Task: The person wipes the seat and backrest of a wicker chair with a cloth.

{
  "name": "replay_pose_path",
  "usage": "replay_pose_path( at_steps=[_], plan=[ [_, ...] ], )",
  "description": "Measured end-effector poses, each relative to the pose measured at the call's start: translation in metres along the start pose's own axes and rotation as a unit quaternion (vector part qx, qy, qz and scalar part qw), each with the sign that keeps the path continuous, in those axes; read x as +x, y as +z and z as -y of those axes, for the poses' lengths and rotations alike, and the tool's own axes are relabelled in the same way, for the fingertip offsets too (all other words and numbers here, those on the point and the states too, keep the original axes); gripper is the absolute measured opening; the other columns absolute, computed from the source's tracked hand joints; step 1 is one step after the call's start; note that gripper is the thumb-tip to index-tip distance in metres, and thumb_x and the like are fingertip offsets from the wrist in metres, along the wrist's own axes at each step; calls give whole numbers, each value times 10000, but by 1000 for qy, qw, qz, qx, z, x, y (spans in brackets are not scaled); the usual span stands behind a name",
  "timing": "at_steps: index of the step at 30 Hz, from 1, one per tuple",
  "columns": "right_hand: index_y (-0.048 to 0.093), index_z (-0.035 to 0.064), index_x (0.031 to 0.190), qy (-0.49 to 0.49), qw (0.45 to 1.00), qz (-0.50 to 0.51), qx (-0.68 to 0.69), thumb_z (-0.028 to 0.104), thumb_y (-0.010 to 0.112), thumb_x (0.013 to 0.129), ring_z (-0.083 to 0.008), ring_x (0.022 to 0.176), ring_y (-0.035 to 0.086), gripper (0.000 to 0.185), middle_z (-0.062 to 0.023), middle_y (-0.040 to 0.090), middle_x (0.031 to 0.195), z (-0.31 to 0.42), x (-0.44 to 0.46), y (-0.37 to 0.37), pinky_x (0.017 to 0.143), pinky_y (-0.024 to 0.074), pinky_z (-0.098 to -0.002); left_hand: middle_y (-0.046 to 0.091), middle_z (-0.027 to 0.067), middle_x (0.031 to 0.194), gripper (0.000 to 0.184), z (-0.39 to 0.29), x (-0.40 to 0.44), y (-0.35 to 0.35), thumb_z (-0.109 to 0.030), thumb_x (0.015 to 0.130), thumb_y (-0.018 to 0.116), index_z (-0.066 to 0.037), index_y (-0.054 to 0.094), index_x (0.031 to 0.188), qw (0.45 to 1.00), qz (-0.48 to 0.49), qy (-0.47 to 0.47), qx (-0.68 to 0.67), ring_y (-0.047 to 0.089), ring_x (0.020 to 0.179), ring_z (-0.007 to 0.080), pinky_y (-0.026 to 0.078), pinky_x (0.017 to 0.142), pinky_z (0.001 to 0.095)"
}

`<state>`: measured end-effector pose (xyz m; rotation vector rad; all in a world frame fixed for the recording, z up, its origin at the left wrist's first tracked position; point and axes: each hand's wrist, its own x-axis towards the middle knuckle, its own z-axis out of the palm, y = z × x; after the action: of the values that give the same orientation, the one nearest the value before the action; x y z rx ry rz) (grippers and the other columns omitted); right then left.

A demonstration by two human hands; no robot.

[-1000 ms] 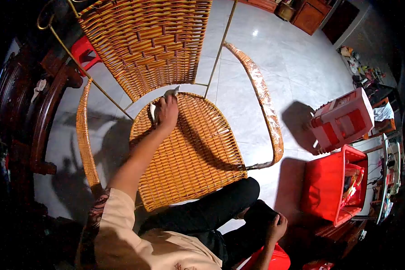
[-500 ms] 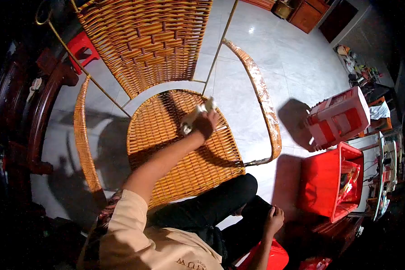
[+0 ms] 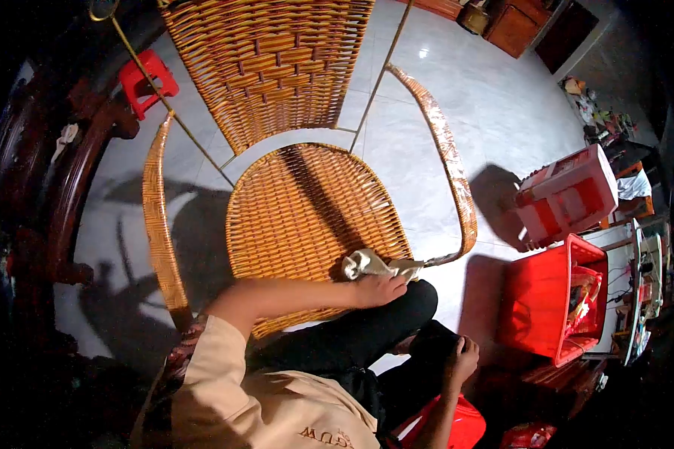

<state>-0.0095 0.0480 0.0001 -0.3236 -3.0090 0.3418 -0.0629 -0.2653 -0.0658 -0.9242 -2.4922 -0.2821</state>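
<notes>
A woven rattan chair with a rounded seat (image 3: 299,217) stands in front of me, its backrest (image 3: 277,67) at the top of view. My left hand (image 3: 380,290) is closed on a crumpled pale cloth (image 3: 367,264), pressed against the seat's near right edge. Part of the cloth reaches toward the lower end of the right armrest (image 3: 451,168), which is wrapped in clear plastic. My right hand (image 3: 464,362) lies at my dark-trousered leg with its fingers curled, and nothing shows in it.
To the right are a red plastic bin (image 3: 535,303) with items inside and a red-and-white container (image 3: 569,196). A small red stool (image 3: 144,81) and dark carved wooden furniture (image 3: 82,202) are on the left. Grey tiles (image 3: 449,90) cover the floor.
My left hand has drawn the cloth from the seat's far right part down to its near right edge. The view has shifted slightly; my right hand stays at my leg.
</notes>
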Motion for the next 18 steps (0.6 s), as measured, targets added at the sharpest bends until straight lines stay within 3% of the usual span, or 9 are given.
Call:
replay_pose_path(
  at_steps=[2, 4, 6, 8, 10, 12, 14, 17, 18],
  plan=[
    [657, 67, 979, -4, 1000, -18, 15, 313, 521, 880, -345, 901, 597, 298, -147, 618, 1021, -7, 0, 2, 754, 481, -433, 541, 74, 885, 203, 18, -1, -1, -132, 758, 522, -48, 571, 936, 998, -41, 38, 32, 558, 743, 198, 476, 571, 307],
    [656, 62, 980, -9, 1000, -14, 23, 309, 521, 881, -346, 902, 597, 299, -150, 618, 1019, -9, 0, 3, 756, 480, -433, 544, 16, 796, 111, 39, -1, -2, -215, 747, 539, -170, 558, 846, 993, -75, 40, 81, 543, 642, 159, 420, 526, 335],
    [655, 51, 982, -11, 999, -14, 33, 303, 520, 883, -349, 903, 595, 302, -157, 617, 1014, -14, 0, 3, 760, 478, -434, 590, 1, 796, 101, 73, -1, -29, -241, 755, 549, -184, 608, 813, 982, 187, -14, 36, 559, 621, 190, 405, 518, 381],
    [653, 50, 987, -17, 999, -21, 35, 303, 518, 885, -349, 903, 595, 305, -157, 617, 1013, -18, 1, 4, 760, 478, -433, 634, -10, 830, 124, 133, -39, 16, -269, 766, 563, -186, 652, 748, 976, 139, -50, 157, 565, 602, 226, 394, 509, 412],
    [651, 49, 991, -26, 999, -22, 40, 304, 516, 887, -350, 904, 595, 307, -157, 617, 1013, -21, 1, 6, 761, 478, -431, 622, 84, 942, 113, 171, -38, -38, -210, 769, 605, -125, 672, 798, 863, 407, -196, 227, 559, 855, 289, 441, 632, 478],
    [650, 48, 992, -21, 999, -24, 34, 300, 514, 889, -350, 907, 595, 305, -157, 615, 1020, -19, 3, 9, 764, 479, -428, 558, 138, 1026, 281, 209, -60, -78, -168, 767, 626, -109, 614, 1041, 870, 337, -268, 241, 516, 979, 320, 442, 743, 555],
    [653, 48, 984, -6, 999, -16, 38, 307, 517, 888, -349, 902, 596, 308, -154, 612, 1028, -13, 4, 9, 764, 480, -430, 509, 149, 1060, 456, 241, -95, -92, -164, 785, 621, -141, 485, 1220, 844, 297, -338, 291, 552, 929, 331, 478, 694, 573],
    [651, 65, 1002, -7, 1000, 1, 17, 307, 494, 899, -333, 950, 577, 307, -148, 601, 1026, -18, 9, 11, 803, 459, -400, 526, 172, 1084, 507, 252, -109, -102, -151, 775, 613, -120, 450, 1254, 775, 364, -450, 254, 633, 714, 313, 507, 441, 443],
    [651, 70, 1004, 1, 1000, 4, 12, 309, 498, 894, -336, 948, 578, 304, -150, 600, 1027, -20, 10, 12, 797, 461, -405, 528, 199, 1115, 514, 266, -136, -63, -147, 776, 606, -117, 446, 1263, 781, 361, -409, 305, 640, 711, 311, 510, 442, 430]
  ],
)
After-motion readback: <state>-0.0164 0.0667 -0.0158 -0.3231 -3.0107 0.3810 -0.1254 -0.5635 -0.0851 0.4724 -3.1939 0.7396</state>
